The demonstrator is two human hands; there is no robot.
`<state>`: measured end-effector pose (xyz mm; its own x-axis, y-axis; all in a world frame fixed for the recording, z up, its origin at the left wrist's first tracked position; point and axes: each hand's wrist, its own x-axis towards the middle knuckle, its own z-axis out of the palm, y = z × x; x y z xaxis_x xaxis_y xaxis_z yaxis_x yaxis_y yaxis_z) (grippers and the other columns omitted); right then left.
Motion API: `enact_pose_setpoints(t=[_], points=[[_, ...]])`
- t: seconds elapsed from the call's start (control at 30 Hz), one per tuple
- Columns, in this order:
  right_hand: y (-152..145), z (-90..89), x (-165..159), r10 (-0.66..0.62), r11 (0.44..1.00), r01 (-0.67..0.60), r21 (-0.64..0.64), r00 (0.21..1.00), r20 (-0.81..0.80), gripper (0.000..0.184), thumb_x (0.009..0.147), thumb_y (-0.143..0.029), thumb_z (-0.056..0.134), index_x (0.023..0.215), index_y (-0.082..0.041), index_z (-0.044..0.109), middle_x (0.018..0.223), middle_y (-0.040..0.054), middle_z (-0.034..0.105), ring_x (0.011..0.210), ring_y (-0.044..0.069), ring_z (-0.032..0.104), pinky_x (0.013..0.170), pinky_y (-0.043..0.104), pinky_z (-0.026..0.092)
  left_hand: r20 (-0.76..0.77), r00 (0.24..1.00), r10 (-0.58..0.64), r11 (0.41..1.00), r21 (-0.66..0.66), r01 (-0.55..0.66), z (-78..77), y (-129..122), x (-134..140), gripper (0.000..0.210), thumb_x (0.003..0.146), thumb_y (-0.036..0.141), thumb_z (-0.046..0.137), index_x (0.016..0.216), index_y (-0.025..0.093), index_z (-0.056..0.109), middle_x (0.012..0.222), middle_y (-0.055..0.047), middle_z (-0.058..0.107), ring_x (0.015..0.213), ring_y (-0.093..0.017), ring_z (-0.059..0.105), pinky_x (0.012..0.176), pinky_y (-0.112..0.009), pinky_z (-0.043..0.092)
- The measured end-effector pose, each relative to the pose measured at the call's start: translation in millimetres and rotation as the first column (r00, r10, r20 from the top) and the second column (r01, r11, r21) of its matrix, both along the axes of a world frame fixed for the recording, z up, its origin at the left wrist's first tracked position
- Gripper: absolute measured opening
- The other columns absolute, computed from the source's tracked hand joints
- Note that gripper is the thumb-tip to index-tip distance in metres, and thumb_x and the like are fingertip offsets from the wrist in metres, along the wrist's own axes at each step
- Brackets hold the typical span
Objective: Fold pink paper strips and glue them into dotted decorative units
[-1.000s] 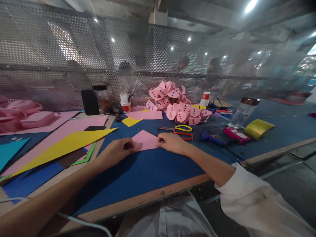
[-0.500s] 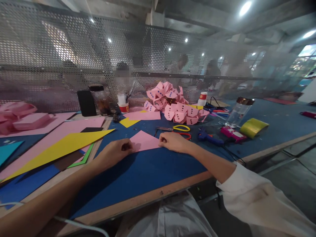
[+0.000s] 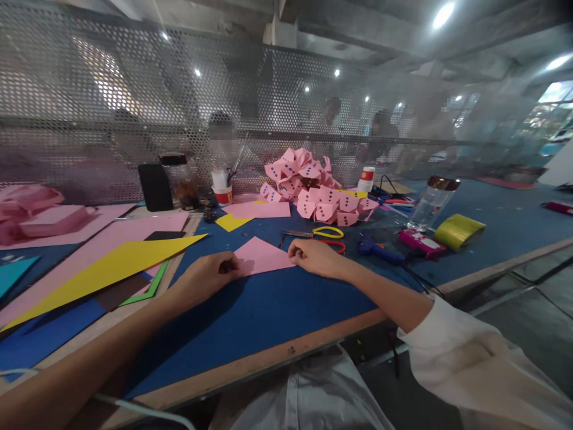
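A pink paper triangle (image 3: 262, 258) lies between my hands on the blue tabletop, its peak pointing away from me. My left hand (image 3: 210, 275) is closed on the left corner, the fingertips pinching the paper. At the opposite corner my right hand (image 3: 313, 257) pinches in the same way, its fingers curled. Just beyond the right hand lie yellow-handled pliers (image 3: 328, 233) and a red-handled tool (image 3: 335, 246), partly hidden by that hand.
Pink dotted paper pieces (image 3: 304, 173) are heaped at the back. On the right lie a blue glue gun (image 3: 380, 249), a clear bottle (image 3: 432, 203) and a roll of yellow tape (image 3: 460, 232). Coloured sheets (image 3: 107, 269) overlap at the left. A perforated metal screen (image 3: 179, 107) stands behind.
Both hands keep their pinch on the paper corners, almost still. The whole view has shifted very slightly.
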<state>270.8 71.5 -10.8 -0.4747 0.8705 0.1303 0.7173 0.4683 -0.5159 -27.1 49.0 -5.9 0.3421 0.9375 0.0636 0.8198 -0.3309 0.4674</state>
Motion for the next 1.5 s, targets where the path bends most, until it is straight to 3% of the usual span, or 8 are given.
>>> enact_pose_setpoints(t=[0.37, 1.5], points=[[-0.1, -4.1, 2.2, 0.003, 1.000, -0.003, -0.004, 0.999, -0.046, 0.007, 0.088, -0.018, 0.057, 0.093, -0.020, 0.062, 0.083, 0.0007, 0.068, 0.071, 0.012, 0.057, 0.061, 0.023, 0.034, -0.012, 1.000, 0.010, 1.000, -0.007, -0.010, -2.1, 2.1, -1.0, 0.036, 0.082, 0.056, 0.057, 0.086, 0.022, 0.066, 0.077, -0.002, 0.069, 0.072, -0.023, 0.062, 0.062, -0.030, 0.039], [-2.7, 2.4, 5.7, 0.008, 1.000, -0.009, 0.014, 0.999, 0.047, 0.005, 0.089, -0.016, 0.059, 0.092, -0.018, 0.062, 0.086, 0.0026, 0.067, 0.078, 0.014, 0.059, 0.069, 0.025, 0.037, 0.029, 1.000, 0.000, 1.000, 0.029, -0.001, 0.5, -0.8, 0.4, 0.041, 0.080, 0.061, 0.057, 0.084, 0.022, 0.069, 0.076, -0.003, 0.071, 0.070, -0.023, 0.063, 0.062, -0.030, 0.041]])
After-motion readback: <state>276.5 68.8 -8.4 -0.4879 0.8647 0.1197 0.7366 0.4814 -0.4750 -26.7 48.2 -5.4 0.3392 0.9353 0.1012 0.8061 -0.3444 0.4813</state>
